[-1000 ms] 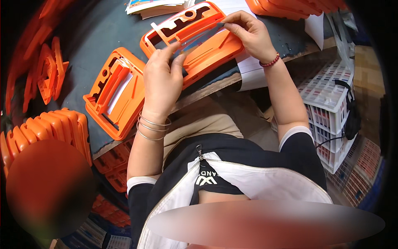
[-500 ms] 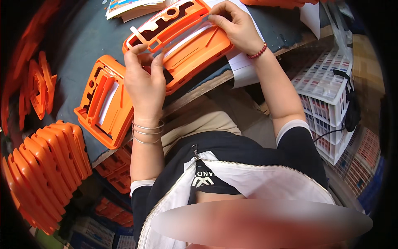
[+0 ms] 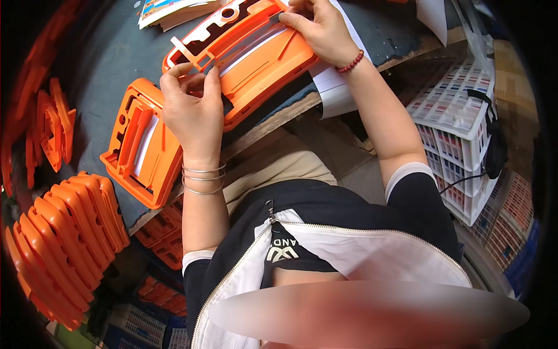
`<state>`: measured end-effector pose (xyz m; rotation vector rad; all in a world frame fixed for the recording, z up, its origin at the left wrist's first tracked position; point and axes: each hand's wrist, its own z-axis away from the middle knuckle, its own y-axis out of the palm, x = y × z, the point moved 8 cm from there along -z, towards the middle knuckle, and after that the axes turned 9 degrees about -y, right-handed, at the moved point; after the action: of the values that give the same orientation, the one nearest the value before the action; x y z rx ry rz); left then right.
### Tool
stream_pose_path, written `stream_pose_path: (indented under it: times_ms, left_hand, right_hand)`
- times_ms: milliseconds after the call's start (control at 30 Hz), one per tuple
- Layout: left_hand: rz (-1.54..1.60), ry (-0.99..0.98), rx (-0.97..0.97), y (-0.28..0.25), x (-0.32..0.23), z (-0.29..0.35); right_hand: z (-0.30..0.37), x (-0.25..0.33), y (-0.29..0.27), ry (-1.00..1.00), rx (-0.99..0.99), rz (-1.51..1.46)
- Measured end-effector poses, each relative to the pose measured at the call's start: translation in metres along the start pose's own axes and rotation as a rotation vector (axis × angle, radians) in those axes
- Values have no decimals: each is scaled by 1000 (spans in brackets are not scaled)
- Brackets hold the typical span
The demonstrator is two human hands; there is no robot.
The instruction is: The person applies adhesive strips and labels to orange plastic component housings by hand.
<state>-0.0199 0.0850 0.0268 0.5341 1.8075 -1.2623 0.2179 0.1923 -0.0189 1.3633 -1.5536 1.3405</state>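
Note:
A long orange plastic case (image 3: pixel 270 65) lies at the table's near edge, with cutouts along its far side and a pale strip set in it. My left hand (image 3: pixel 195 107) is at its left end, thumb and fingers pinched on one end of a thin, clear plastic strip (image 3: pixel 245 46). At the other end my right hand (image 3: pixel 325 36) pinches the strip's grey tip between thumb and fingers. The strip stretches along the case's raised rib. Beside my left hand lies a second orange case (image 3: pixel 165 152) with a white strip in it.
A row of stacked orange cases (image 3: pixel 67 232) stands at the lower left. Loose orange parts (image 3: pixel 53 125) lie on the dark table (image 3: pixel 99 70). Printed sheets (image 3: pixel 171 13) are piled at the far side. White paper (image 3: pixel 337 96) sticks out under the case. White plastic crates (image 3: pixel 450 110) stand at the right.
Both hands and the case appear slightly further left and up in the picture, as does most of the table. Both hands keep their pinch on the strip.

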Motion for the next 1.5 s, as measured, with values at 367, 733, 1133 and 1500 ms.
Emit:
stream_pose_path:
  times_ms: [367, 733, 1133, 1500]
  left_hand:
    - [17, 86, -107, -1, -5, 2]
    - [-532, 548, -128, 17, -48, -12]
    - [17, 474, 142, -5, -51, 12]
    - [475, -124, 217, -44, 12, -26]
  right_hand:
    - [-1, -7, -2, -24, -33, 81]
    - [-19, 98, 25, -532, 263, 682]
    - [-92, 129, 130, -866, 492, 773]
    - [-124, 101, 148, -779, 368, 412]
